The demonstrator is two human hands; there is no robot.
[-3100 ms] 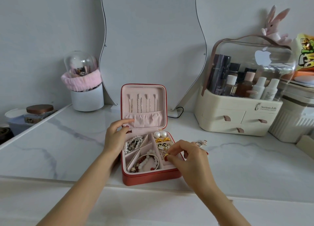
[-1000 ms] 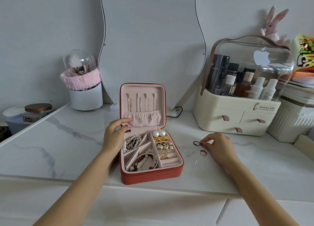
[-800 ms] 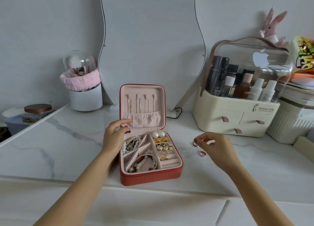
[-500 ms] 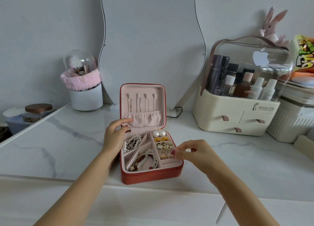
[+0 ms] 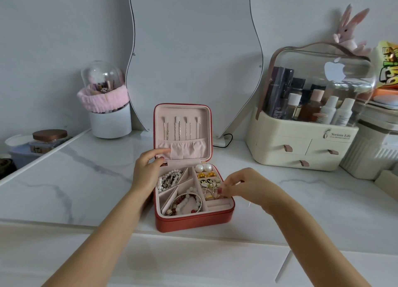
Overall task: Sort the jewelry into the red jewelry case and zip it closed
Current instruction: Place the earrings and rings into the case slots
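Red jewelry case (image 5: 193, 221) lies open on the marble counter (image 5: 86, 185), between both hands. Right hand (image 5: 245, 186) has fingertips pinched over the right-side compartments, item too small to tell. Left hand (image 5: 146, 170) rests loosely on the upright lid (image 5: 183, 131).

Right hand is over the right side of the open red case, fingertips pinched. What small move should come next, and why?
Probably lower and release. The right hand pinches something small, too small to identify, over the right-hand compartments of the red case, just above the empty ring slots. The left hand holds the lid upright, so the case is steady and open for the drop.
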